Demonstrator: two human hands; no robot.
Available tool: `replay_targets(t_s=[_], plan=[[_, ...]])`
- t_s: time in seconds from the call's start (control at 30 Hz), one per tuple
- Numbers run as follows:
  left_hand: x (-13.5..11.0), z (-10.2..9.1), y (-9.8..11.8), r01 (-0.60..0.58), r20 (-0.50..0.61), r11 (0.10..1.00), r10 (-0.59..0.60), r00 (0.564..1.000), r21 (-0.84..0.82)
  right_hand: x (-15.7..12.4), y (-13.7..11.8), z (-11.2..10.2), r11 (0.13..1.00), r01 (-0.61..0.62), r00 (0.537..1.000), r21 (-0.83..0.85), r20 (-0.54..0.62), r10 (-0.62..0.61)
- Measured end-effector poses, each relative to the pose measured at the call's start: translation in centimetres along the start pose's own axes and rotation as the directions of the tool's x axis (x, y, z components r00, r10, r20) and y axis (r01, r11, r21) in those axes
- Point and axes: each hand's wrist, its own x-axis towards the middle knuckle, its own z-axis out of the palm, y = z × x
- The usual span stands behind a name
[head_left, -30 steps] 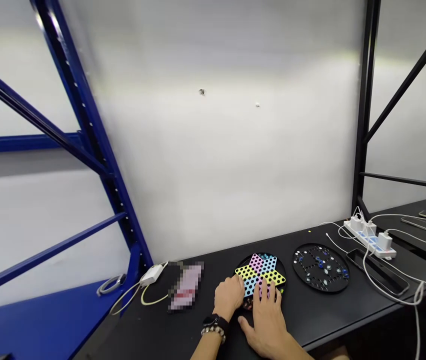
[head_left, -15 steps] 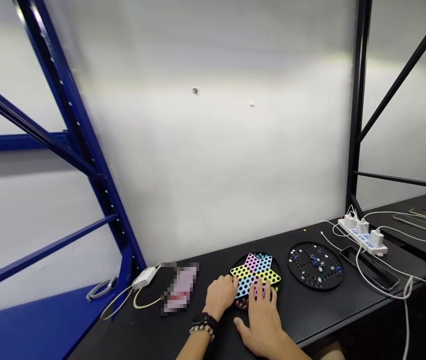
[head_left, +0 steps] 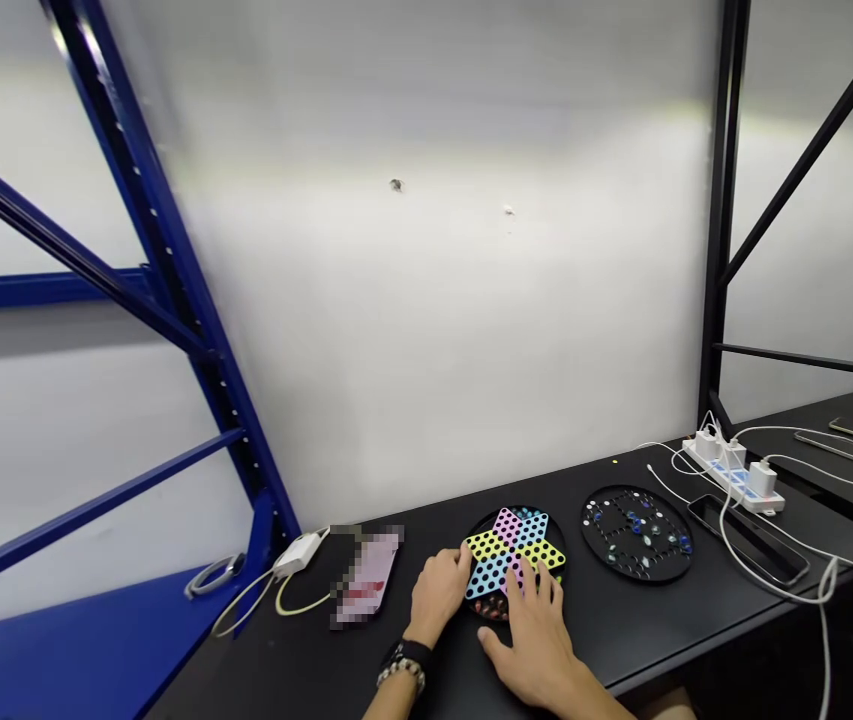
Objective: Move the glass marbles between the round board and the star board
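Observation:
A star-shaped Chinese checkers board [head_left: 492, 574] with pink, blue and yellow sections full of black holes lies in a round black tray [head_left: 562, 535]. Red and blue marbles show around the star inside that tray. My left hand [head_left: 437, 590], wearing a dark watch and a beaded bracelet, is at the tray's left rim with its fingers curled together. My right hand [head_left: 535, 635] lies over the lower right of the board, fingers spread and fingertips on the pink section. Its palm hides part of the tray's near rim.
To the right sits a second round black tray [head_left: 610, 572] with clear and blue marbles. Beyond it are a phone [head_left: 748, 540] and a white power strip [head_left: 733, 478] with trailing cables. A phone-like pinkish item [head_left: 373, 575] and white adapter [head_left: 298, 552] lie left.
My right fingertips have drawn slightly back toward me on the board and spread wider. My left hand stays at the tray's left edge. The whole view has shifted a little.

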Motion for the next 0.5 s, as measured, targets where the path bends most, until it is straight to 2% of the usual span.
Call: replay_targets(t_s=[0.23, 0.3, 0.37, 0.43, 0.47, 0.5], plan=[[0.5, 0.2, -0.7, 0.001, -0.023, 0.984, -0.006, 1.000, -0.175, -0.1, 0.3, -0.1, 0.999, -0.007, 1.000, 0.051, -0.005, 0.007], [0.5, -0.3, -0.8, -0.008, -0.054, 0.975, -0.004, 0.999, -0.220, 0.0, 0.1, -0.6, 0.988, -0.021, 0.998, 0.154, -0.058, 0.030], [0.2, -1.2, -0.2, -0.034, -0.094, 0.965, 0.009, 0.995, -0.260, 0.2, -0.3, -1.6, 0.946, -0.009, 0.983, 0.325, -0.173, 0.068], [-0.7, -2.4, 1.1, -0.079, -0.148, 0.952, 0.036, 0.988, -0.295, 0.7, -1.1, -2.9, 0.822, 0.008, 0.966, 0.570, -0.216, 0.141], [-1.4, -3.0, 2.0, -0.127, -0.195, 0.937, 0.065, 0.979, -0.325, 1.0, -1.6, -3.6, 0.712, -0.011, 0.971, 0.702, -0.163, 0.176], [-2.3, -3.5, 3.1, -0.194, -0.222, 0.921, 0.123, 0.967, -0.338, 1.4, -2.1, -4.2, 0.572, -0.064, 0.981, 0.818, -0.054, 0.188]])
